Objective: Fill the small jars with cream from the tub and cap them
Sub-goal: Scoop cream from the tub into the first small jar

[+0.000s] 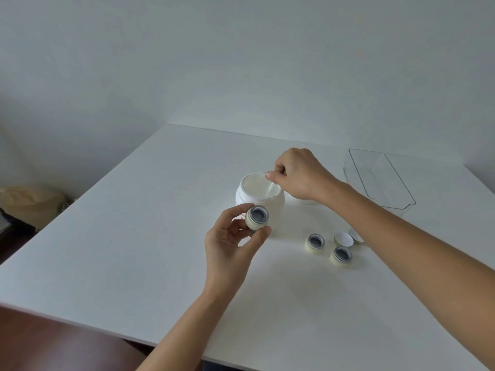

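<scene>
Left hand (230,246) pinching an open small jar (257,218) between thumb and fingers, just before the tub (258,192); right hand (300,174) closed on a thin white spatula (271,186) dipped into it, mid-tabletop.

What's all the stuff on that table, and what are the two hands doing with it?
Table: one, white, fills the lower view.
Tub: one, white, open, cream inside, table centre.
Spatula: one, pale, dipped into the tub from the right hand.
Held jar: one, cream-coloured, uncapped, in front of the tub.
Standing jars: two, cream-coloured, uncapped, right of the tub.
Caps: at least two, white-lined, behind those jars, one partly hidden by the arm.
Clear bin: one, transparent, far right.
Left hand: holds the jar.
Right hand: pinches the spatula over the tub.
</scene>
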`<action>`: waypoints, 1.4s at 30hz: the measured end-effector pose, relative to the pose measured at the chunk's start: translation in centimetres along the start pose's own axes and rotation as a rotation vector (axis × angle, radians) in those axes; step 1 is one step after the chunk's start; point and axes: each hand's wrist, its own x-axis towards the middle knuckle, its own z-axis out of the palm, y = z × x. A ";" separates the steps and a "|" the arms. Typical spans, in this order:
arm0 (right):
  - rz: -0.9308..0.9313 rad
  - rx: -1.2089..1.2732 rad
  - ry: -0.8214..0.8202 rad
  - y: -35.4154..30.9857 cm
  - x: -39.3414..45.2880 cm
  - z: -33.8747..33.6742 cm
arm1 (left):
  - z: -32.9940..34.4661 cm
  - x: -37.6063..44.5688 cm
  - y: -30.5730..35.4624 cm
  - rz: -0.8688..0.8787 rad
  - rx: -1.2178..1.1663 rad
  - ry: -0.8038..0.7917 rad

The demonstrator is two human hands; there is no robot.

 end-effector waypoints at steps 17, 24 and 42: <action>0.352 0.640 -0.009 2.0 -0.4 -3.0 | -0.6 3.6 1.8 0.004 0.132 0.136; 0.242 0.608 0.017 0.5 -1.0 -2.9 | -0.3 4.5 2.6 0.006 0.118 0.106; -0.824 -0.185 0.773 0.1 -5.4 -0.8 | -0.7 4.5 3.1 0.035 -0.047 0.069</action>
